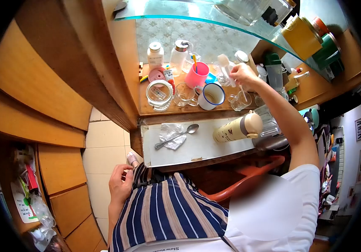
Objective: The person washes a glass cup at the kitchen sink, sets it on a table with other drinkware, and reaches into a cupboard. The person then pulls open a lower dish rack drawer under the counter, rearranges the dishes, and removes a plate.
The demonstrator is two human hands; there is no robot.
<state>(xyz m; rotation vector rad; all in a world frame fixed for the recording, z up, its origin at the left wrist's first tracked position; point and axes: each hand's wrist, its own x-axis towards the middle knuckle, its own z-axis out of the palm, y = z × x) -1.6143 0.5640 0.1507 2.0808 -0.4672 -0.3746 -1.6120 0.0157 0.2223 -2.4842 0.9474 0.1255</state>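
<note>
My right hand (244, 74) reaches over the back shelf, its fingers pinched on a white, spoon-shaped plastic piece (223, 61); its lower end is partly hidden. Just under that hand stands a glass cup (240, 101). A white enamel mug with a blue rim (212, 96) is to its left, and behind it a pink cup (197, 75) holds a toothbrush (194, 59). My left hand (120, 181) hangs by my striped apron, fingers loosely curled, with nothing visible in it. On the white lower board, a metal spoon (176, 136) lies across a crumpled tissue (170, 131).
A cream thermos (237, 128) lies tilted on the board's right side. White bottles (155, 54), a glass jar (159, 94) and another glass mug (183, 95) crowd the shelf. A glass shelf edge (214, 23) hangs above. A red plastic chair (247, 180) is below the board.
</note>
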